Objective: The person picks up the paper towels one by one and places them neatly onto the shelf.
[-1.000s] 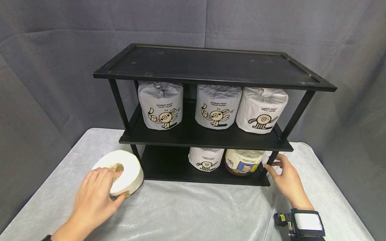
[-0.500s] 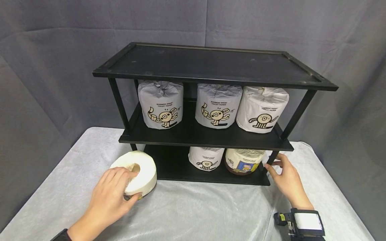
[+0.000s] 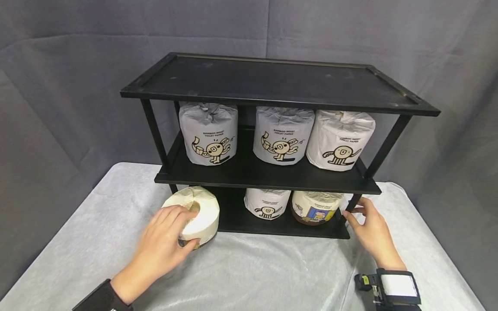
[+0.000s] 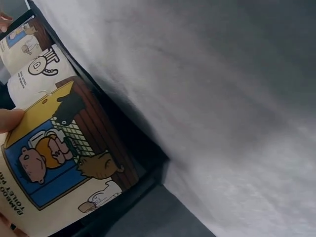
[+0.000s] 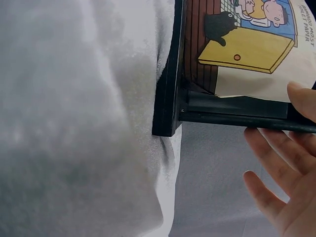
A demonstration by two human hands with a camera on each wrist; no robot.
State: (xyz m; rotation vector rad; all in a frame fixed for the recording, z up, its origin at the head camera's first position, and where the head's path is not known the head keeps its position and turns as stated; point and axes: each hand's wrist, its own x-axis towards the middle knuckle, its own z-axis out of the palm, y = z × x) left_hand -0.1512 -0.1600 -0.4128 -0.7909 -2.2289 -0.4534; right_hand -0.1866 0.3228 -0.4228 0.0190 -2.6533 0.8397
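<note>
My left hand [image 3: 177, 226] grips a toilet roll [image 3: 198, 207] from above, tilted, at the left front of the black rack's bottom shelf [image 3: 249, 226]. In the left wrist view its wrapper [image 4: 54, 163] shows a cartoon picture, with my thumb [image 4: 9, 120] on it. Two rolls stand on that shelf: a white one [image 3: 267, 203] and a coloured one [image 3: 316, 207]. My right hand [image 3: 355, 214] rests with straight fingers [image 5: 276, 163] against the rack's right front post [image 3: 351, 203].
The three-tier black rack [image 3: 272, 82] stands on a grey-clothed table [image 3: 264, 276]. Its middle shelf holds three wrapped rolls [image 3: 208, 134] [image 3: 282, 134] [image 3: 340, 140]. The top shelf is bare. A grey curtain [image 3: 58, 86] hangs behind.
My left hand has carried the roll to the right and forward, up to the left end of the bottom shelf. The right hand has stayed at the post.
</note>
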